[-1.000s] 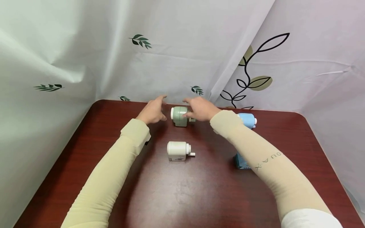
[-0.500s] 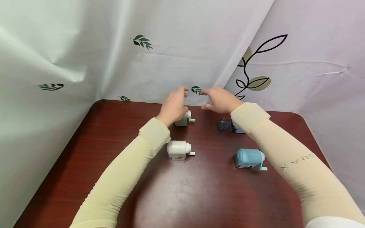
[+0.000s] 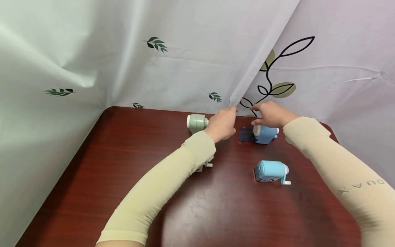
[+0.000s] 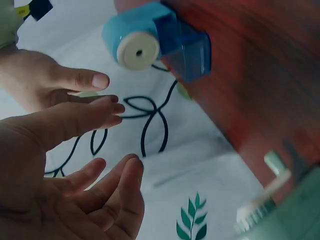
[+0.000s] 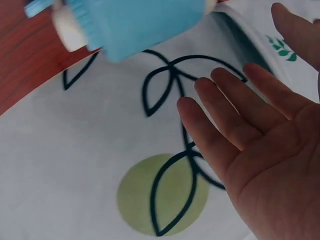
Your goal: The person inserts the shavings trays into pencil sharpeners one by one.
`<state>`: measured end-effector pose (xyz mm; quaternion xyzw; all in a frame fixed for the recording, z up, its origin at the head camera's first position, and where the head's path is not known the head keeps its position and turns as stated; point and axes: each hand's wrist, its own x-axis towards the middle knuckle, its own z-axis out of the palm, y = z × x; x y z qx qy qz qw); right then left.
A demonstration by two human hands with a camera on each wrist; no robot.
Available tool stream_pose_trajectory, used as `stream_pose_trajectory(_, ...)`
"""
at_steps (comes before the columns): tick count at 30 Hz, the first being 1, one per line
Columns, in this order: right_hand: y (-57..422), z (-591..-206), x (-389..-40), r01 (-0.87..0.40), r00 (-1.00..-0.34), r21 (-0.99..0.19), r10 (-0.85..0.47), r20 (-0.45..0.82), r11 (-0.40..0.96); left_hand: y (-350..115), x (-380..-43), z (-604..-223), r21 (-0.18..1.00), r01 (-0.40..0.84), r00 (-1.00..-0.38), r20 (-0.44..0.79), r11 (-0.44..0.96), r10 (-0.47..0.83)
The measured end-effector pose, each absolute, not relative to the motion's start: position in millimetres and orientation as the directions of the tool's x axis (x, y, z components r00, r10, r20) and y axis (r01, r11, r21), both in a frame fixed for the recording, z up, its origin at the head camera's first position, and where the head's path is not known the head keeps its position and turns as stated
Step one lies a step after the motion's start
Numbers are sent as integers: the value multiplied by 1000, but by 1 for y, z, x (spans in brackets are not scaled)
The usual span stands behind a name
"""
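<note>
My left hand [image 3: 221, 124] reaches over the back of the table, between a green crank pencil sharpener [image 3: 197, 122] and a blue pencil sharpener [image 3: 265, 134]. It holds nothing, its fingers loosely bent in the left wrist view. Just above and behind the blue sharpener is my right hand [image 3: 271, 114], palm bare and fingers extended in the right wrist view [image 5: 270, 145]. The blue sharpener has a pale round front and a clear dark-blue drawer [image 3: 246, 134] sticking out at its left. In the left wrist view, the green sharpener's crank shows at the lower right.
A light-blue crank sharpener [image 3: 271, 171] stands nearer on the right. My left sleeve mostly covers a white crank sharpener [image 3: 199, 169] mid-table. The dark red table [image 3: 123, 154] ends at a white curtain [image 3: 185, 75] with leaf prints.
Both hands have moved right along the table's back, the left one passing over and beyond the green sharpener, the right one coming to the blue sharpener. The sharpeners stay put.
</note>
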<state>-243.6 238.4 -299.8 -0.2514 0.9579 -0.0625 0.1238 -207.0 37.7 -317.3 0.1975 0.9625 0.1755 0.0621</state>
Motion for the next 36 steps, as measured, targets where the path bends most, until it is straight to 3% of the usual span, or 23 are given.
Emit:
stream_pose_trajectory(17,263,-312,-241,-438,-840,-117,-452,-300,892,87,-213,-365,245,237,-940,-188,940,286)
stream_pose_trajectory(36,263,-322,-239,-443,-837,-108,-454,-307,890,99,-225,-390,238,253,-928,-216,938,305)
